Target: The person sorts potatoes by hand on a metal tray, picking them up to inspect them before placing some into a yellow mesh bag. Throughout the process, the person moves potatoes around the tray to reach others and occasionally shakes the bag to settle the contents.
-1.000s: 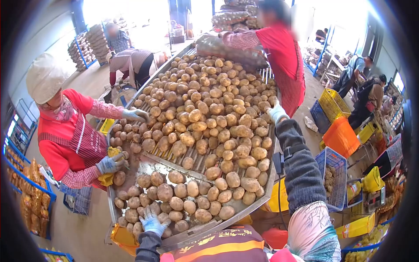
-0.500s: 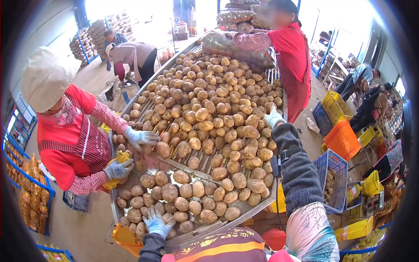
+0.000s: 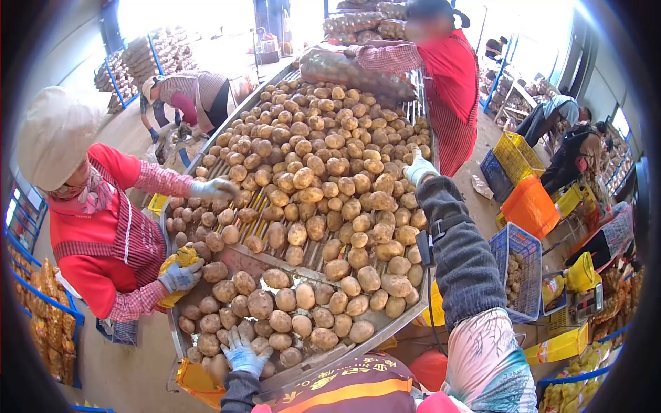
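Note:
My left hand (image 3: pixel 246 355), in a pale blue and white glove, rests with fingers spread against the potatoes (image 3: pixel 260 304) at the near end of a metal sorting table (image 3: pixel 301 270). Over at the table's right edge, my right hand (image 3: pixel 418 168) is stretched out, its gloved fingers extended beside the heaped potatoes (image 3: pixel 330 162). Neither hand appears to grip a potato. The undersides of both hands are hidden from view. Loose potatoes lie thickly on the slatted upper part, and more sit on the lower tray part.
A co-worker on the left (image 3: pixel 103 213) reaches over the table and holds yellow cloth or netting (image 3: pixel 180 265). Another co-worker (image 3: pixel 451 89) leans on a full mesh sack (image 3: pixel 358 74) at the far end. Blue (image 3: pixel 513 275), yellow (image 3: pixel 518 164) and orange (image 3: pixel 530 206) crates stand to the right.
The view has shifted slightly. My right hand stays at the table's right edge and my left stays on the near potatoes. The left co-worker's reaching hand has moved away from the potatoes it was touching.

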Action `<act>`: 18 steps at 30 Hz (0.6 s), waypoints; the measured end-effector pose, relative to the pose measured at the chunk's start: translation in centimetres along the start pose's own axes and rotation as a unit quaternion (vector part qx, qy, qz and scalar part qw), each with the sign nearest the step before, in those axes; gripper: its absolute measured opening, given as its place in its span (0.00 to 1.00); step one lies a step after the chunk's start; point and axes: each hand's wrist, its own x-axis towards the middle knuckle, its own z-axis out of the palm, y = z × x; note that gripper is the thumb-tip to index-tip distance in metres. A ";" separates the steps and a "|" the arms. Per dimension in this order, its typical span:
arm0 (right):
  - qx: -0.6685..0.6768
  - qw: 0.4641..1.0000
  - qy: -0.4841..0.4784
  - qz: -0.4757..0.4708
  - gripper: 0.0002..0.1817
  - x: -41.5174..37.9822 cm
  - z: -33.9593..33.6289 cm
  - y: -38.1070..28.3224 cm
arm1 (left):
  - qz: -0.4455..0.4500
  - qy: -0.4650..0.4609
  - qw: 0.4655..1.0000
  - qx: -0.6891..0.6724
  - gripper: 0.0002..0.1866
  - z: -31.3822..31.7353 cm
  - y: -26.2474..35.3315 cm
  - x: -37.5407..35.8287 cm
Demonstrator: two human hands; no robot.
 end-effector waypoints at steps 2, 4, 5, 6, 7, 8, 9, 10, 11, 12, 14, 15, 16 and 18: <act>0.003 1.000 0.003 0.001 0.43 -0.1 -0.1 0.0 | 0.000 0.001 1.000 0.000 0.63 -0.1 0.1 -0.2; 0.007 1.000 0.010 0.001 0.43 0.3 0.0 0.2 | 0.000 0.005 1.000 -0.001 0.63 -0.2 0.2 0.0; -0.003 1.000 0.022 -0.005 0.44 1.0 0.4 0.5 | -0.002 0.003 1.000 -0.002 0.63 -0.1 0.1 0.0; -0.014 0.999 0.034 -0.011 0.44 1.6 0.6 0.9 | -0.004 -0.001 1.000 -0.002 0.63 -0.2 0.1 -0.1; -0.013 0.999 0.033 -0.012 0.44 1.7 0.6 0.9 | -0.005 -0.001 1.000 -0.002 0.63 -0.3 0.1 -0.1; -0.012 0.999 0.039 -0.013 0.44 1.8 0.5 1.0 | -0.003 0.002 1.000 -0.006 0.63 -0.4 0.1 -0.2; -0.010 0.999 0.044 -0.014 0.44 1.9 0.6 1.0 | -0.002 0.004 1.000 -0.011 0.63 -0.5 0.2 -0.3; -0.010 0.999 0.044 -0.014 0.44 1.7 0.5 0.9 | -0.001 0.004 1.000 -0.011 0.63 -0.5 0.1 -0.1; -0.002 0.999 0.048 -0.017 0.44 1.5 0.3 0.8 | -0.001 0.002 1.000 -0.011 0.63 -0.6 0.1 -0.1; 0.006 0.998 0.052 -0.021 0.44 1.3 0.1 0.7 | -0.002 -0.001 1.000 -0.011 0.63 -0.6 0.2 -0.2; 0.021 0.998 0.044 -0.034 0.45 0.8 -0.2 0.4 | 0.000 0.002 1.000 -0.004 0.60 -0.6 0.0 -0.4; 0.037 0.998 0.032 -0.044 0.45 0.3 -0.1 0.0 | 0.003 0.008 1.000 0.001 0.58 -0.6 0.1 -0.3; 0.052 0.997 0.018 -0.059 0.44 -0.1 0.5 -0.6 | -0.010 0.008 1.000 -0.001 0.58 -0.5 0.2 -0.3; 0.035 0.986 0.026 -0.162 0.43 -1.7 3.0 -1.7 | 0.024 0.048 0.999 -0.007 0.57 -0.5 0.1 -0.5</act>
